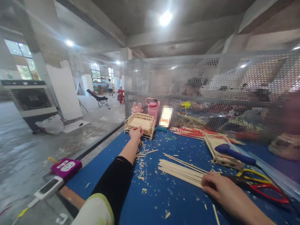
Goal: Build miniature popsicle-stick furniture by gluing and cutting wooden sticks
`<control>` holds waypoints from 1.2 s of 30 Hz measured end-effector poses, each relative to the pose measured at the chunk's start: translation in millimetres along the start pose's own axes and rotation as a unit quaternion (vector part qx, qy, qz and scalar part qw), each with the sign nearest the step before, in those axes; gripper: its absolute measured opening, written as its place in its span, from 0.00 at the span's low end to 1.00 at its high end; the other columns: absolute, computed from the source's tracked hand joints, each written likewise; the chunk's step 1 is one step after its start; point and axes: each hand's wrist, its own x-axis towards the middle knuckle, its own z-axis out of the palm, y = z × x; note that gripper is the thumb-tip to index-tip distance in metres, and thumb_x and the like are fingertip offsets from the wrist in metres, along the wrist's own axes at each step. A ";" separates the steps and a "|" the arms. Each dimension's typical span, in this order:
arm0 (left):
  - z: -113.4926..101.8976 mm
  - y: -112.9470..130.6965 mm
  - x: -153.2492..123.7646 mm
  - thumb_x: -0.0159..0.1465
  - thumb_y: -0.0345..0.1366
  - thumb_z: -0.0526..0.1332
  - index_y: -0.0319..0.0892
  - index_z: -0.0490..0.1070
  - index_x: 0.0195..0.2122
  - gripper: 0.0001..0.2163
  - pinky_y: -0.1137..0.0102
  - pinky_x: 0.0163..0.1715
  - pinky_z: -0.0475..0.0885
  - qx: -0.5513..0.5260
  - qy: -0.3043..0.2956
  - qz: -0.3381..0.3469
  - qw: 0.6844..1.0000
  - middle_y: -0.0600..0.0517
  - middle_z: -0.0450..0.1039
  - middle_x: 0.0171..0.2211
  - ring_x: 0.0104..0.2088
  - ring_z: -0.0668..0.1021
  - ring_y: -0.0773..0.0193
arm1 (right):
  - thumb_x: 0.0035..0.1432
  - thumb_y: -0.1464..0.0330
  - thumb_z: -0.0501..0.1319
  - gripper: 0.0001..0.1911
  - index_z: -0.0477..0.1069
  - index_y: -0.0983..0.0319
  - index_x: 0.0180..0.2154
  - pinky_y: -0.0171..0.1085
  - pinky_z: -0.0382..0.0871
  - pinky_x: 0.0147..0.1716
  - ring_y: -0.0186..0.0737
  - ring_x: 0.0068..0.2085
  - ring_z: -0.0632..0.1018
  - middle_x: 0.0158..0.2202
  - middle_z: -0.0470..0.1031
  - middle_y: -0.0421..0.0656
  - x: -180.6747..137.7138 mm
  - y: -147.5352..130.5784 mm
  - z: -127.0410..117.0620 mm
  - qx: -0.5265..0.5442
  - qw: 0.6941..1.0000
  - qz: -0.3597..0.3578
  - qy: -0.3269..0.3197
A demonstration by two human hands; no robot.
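At the far left of the table, my left hand (pixel 136 132) reaches out with its fingers closed on the near edge of a small railed wooden stick model (pixel 142 122). The model looks like a little bed or bench. My right hand (pixel 215 184) lies low on the table, its fingers curled over the near ends of a row of flat wooden sticks (pixel 180 172). Thinner sticks (pixel 185 162) lie along the row's far side. Scissors with red and yellow handles (pixel 267 184) sit just right of that hand, partly hidden by it.
Wood scraps (pixel 142 172) litter the blue tabletop (pixel 103 165). A second wooden model (pixel 220 150) and a blue-handled tool with a cord (pixel 234 154) lie at right. Red-tipped sticks (pixel 192 132), a pink bottle (pixel 153 111) and a perforated metal screen (pixel 211 72) stand behind.
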 end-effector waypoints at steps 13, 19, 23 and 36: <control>11.8 3.3 -106.7 0.52 0.25 0.61 0.38 0.59 0.22 0.09 0.81 0.13 0.63 0.027 -0.131 -0.003 0.991 0.56 0.66 0.14 0.14 0.69 0.74 | 0.50 0.72 0.55 0.07 0.70 0.60 0.25 0.33 0.59 0.31 0.38 0.33 0.73 0.31 0.74 0.43 -0.2 -11.4 -6.9 -0.004 1.000 -0.029 -0.005; 9.5 -25.8 -193.1 0.52 0.27 0.62 0.39 0.61 0.25 0.08 0.82 0.16 0.66 0.051 -0.321 -0.115 0.939 0.55 0.69 0.18 0.19 0.74 0.72 | 0.52 0.74 0.51 0.08 0.66 0.62 0.26 0.33 0.57 0.30 0.38 0.31 0.70 0.29 0.73 0.44 -0.6 -8.2 -7.5 0.013 0.998 -0.056 0.025; -2.0 -39.2 -203.0 0.52 0.27 0.63 0.39 0.60 0.25 0.09 0.81 0.17 0.67 0.107 -0.346 -0.149 0.920 0.55 0.69 0.19 0.21 0.75 0.71 | 0.56 0.72 0.45 0.09 0.61 0.61 0.27 0.33 0.57 0.28 0.36 0.27 0.68 0.24 0.69 0.41 2.3 5.4 -19.8 0.073 0.993 -0.004 0.090; -1.8 -42.2 -192.0 0.54 0.23 0.61 0.39 0.62 0.38 0.12 0.82 0.20 0.68 0.098 -0.311 -0.095 0.941 0.57 0.68 0.19 0.20 0.74 0.73 | 0.55 0.59 0.46 0.19 0.70 0.62 0.27 0.34 0.62 0.32 0.40 0.31 0.72 0.26 0.74 0.41 4.6 4.2 -18.5 0.174 0.975 -0.036 0.137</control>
